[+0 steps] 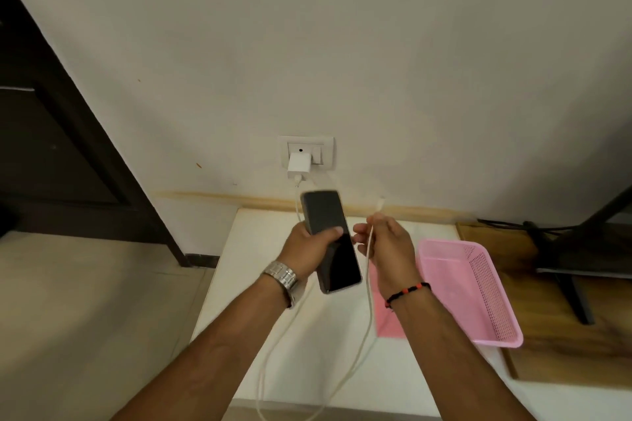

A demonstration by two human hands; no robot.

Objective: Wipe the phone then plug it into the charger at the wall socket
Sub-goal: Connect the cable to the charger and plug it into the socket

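Observation:
My left hand (307,248) grips a dark phone (337,249) by its side, screen up and dark, held above a white table. My right hand (384,243) pinches the white charging cable (369,287) near its free end, whose plug tip (379,203) sticks up just right of the phone's top. The plug and the phone are apart. A white charger block (298,163) sits in the wall socket (307,151), and the cable drops from it, loops low past the table edge and comes back up to my right hand.
The white table (260,243) stands against the wall. On it lie a pink cloth (386,321) and a pink plastic basket (478,287) to the right. A wooden surface with a dark stand (567,270) is at far right, a dark door (51,154) at left.

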